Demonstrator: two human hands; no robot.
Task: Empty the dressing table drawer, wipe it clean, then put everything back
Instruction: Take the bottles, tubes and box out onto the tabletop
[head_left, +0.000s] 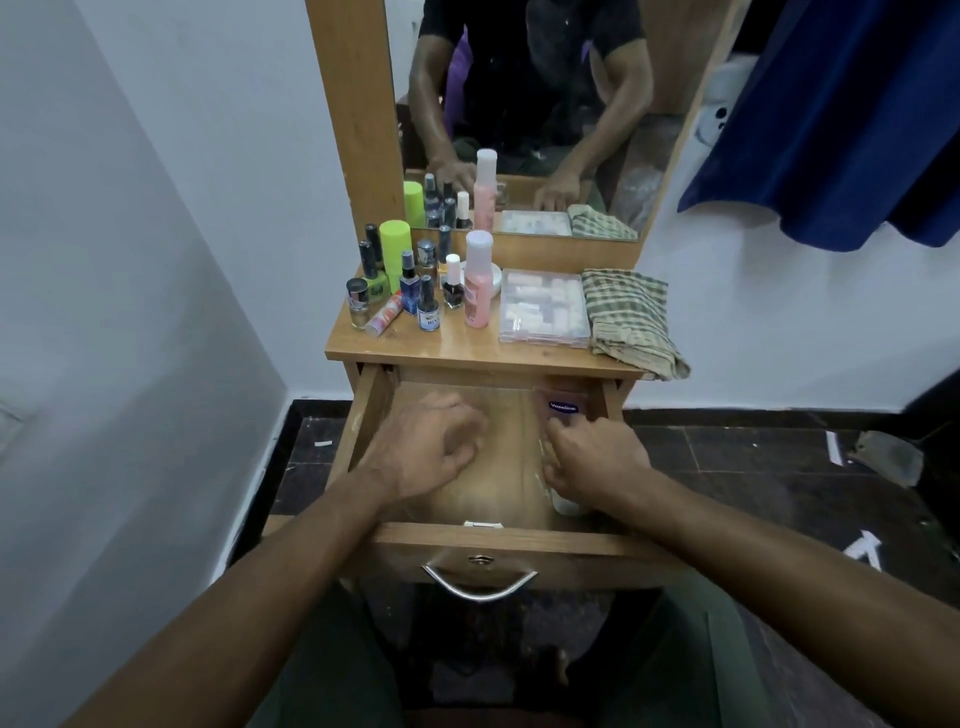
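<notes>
- We see the pulled-out wooden drawer (379, 410) of the brown wooden dressing table (415, 348), with its curved metal handle (480, 584) on the near front.
- Our left hand (426, 447) is inside the drawer on the left side, palm down, with the fingers (467, 434) loosely bent and a little apart; it holds nothing.
- Our right hand (597, 452) is on the right side of the drawer, and its fingers are curled on a clear plastic Vaseline bottle (563, 410) that lies along the right wall, with the white cap (569, 504) toward the near end.
- On the table top, at the far left, there is a group of small nail polish bottles (415, 291) and a lime green cylinder-shaped container (396, 244).
- Just right of them stands a tall pink bottle with a white cap (478, 283).
- In the middle right lies a flat clear plastic box with white pieces inside (544, 306).
- Beside the box, at the right edge of the table, lies a folded green checked cloth (628, 317), and one corner hangs over the edge.
- The mirror (545, 104) stands behind the table top.
- A dark blue cloth (841, 119) hangs at the far right.
</notes>
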